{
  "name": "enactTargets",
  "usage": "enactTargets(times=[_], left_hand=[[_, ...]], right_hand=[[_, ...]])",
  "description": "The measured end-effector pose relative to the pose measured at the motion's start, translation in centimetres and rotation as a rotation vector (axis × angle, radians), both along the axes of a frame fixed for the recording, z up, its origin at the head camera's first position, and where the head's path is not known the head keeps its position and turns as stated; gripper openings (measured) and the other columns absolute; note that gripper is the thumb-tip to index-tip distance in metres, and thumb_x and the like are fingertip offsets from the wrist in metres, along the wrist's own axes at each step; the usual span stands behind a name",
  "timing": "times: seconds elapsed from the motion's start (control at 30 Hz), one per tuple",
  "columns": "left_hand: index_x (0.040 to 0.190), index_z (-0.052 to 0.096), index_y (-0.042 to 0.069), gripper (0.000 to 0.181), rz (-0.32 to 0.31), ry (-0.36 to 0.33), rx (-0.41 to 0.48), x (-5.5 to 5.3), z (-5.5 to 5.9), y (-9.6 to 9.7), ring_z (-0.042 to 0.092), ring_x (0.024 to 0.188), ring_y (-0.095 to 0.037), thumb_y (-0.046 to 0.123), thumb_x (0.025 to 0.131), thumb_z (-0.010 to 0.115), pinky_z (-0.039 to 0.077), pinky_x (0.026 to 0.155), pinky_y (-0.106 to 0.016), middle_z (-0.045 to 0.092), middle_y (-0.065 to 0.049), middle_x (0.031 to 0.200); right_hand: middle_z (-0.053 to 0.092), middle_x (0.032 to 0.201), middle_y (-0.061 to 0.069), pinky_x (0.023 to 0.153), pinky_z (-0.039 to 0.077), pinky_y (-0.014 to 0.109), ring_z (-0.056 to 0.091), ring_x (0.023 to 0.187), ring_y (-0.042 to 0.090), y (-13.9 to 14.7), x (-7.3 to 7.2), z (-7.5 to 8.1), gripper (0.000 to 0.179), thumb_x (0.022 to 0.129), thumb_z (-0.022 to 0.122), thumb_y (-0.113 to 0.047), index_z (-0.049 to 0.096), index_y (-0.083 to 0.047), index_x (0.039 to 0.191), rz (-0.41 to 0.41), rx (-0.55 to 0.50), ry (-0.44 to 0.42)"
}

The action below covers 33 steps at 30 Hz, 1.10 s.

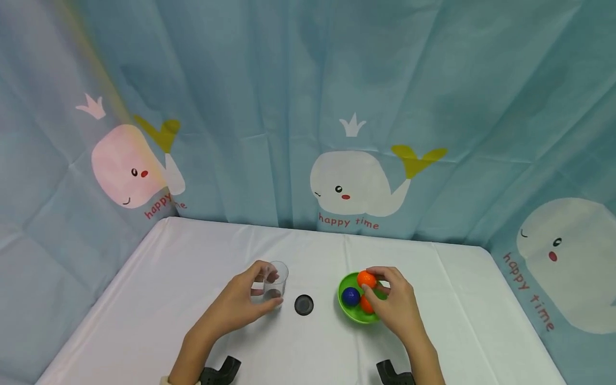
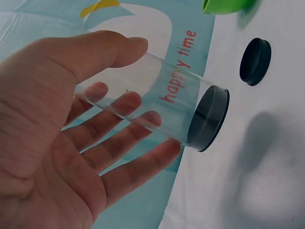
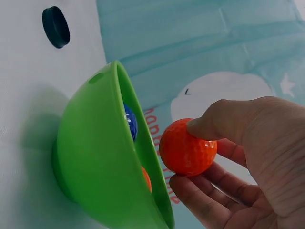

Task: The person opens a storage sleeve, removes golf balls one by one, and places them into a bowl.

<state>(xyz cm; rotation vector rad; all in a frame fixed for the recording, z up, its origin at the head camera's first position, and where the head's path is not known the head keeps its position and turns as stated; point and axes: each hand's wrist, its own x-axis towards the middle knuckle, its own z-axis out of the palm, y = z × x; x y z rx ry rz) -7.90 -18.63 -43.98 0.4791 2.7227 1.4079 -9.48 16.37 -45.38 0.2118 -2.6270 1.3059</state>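
Observation:
My left hand [image 1: 245, 299] grips a clear cylindrical container [image 2: 157, 98] with a black base [image 2: 209, 119], thumb on one side and fingers on the other. It looks upright and uncapped in the head view, with nothing inside. With thumb and fingers, my right hand [image 1: 392, 302] pinches an orange golf ball [image 3: 186, 148] just above the rim of a green bowl [image 3: 95, 152]. Inside that bowl lie a blue golf ball [image 1: 351, 296] and another orange ball [image 1: 367, 304], partly hidden by my right hand.
A round black cap [image 1: 303, 305] lies on the white tablecloth [image 1: 192, 256] between container and bowl. Behind the table hangs a blue curtain [image 1: 260, 107] printed with whales, and it also runs along both sides.

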Motion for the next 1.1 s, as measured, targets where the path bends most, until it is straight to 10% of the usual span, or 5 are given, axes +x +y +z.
enactTargets(times=[0.5, 1.1], left_hand=[[0.122, 0.054, 0.019, 0.045, -0.047, -0.054, -0.052, -0.4, -0.9, 0.0, 0.066, 0.118, -0.02, 0.027, 0.092, 0.085, 0.063, 0.094, -0.033, 0.066, -0.006, 0.124], [0.126, 0.052, 0.019, 0.051, -0.052, -0.11, -0.026, -1.0, -2.4, 0.0, 0.066, 0.118, -0.022, 0.027, 0.09, 0.087, 0.063, 0.094, -0.032, 0.065, -0.005, 0.122]], right_hand=[[0.071, 0.115, 0.009, 0.089, 0.064, 0.042, 0.074, 0.106, 0.026, 0.0, 0.2, 0.4, 0.023, 0.094, 0.077, -0.001, 0.074, -0.007, 0.115, -0.008, 0.004, 0.152], [0.073, 0.117, 0.0, 0.09, 0.065, 0.036, 0.075, 0.103, 0.018, 0.4, 0.4, 1.3, 0.021, 0.101, 0.073, -0.015, 0.073, -0.015, 0.122, 0.009, -0.001, 0.138]])
